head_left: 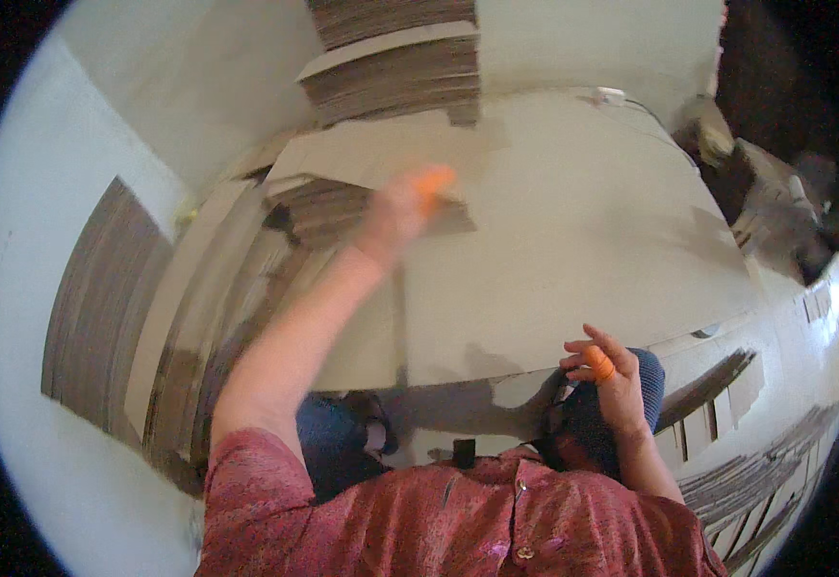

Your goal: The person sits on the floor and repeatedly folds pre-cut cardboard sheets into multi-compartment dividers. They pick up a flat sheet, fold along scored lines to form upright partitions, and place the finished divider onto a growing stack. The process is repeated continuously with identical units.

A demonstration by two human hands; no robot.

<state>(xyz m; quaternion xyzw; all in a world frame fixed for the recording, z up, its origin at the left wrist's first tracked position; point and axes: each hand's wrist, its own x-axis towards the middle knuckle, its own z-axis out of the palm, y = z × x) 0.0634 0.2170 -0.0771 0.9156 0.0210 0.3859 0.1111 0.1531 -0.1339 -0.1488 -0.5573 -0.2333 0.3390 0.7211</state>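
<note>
My left hand [400, 213] reaches forward over the pale tabletop [583, 231], smeared by motion. Orange covering shows on its fingers, but whether they grip anything is hidden by the blur. Just beneath and beside it lies a short stack of flat brown sheets [321, 210], which look like cardboard. A large pale sheet [362, 154] lies behind that stack. Over my right knee, my right hand [620, 385] rests in the air with its fingers apart. An orange wrap [599, 363] covers one of its fingers, and nothing shows in its grasp.
Tall stacks of brown sheets stand at the back [395, 72] and against the left wall [107, 308]. A white box with a cable [610, 96] sits at the table's far edge. More sheet stacks [766, 471] lie at lower right, with clutter [775, 202] beyond the table's right side.
</note>
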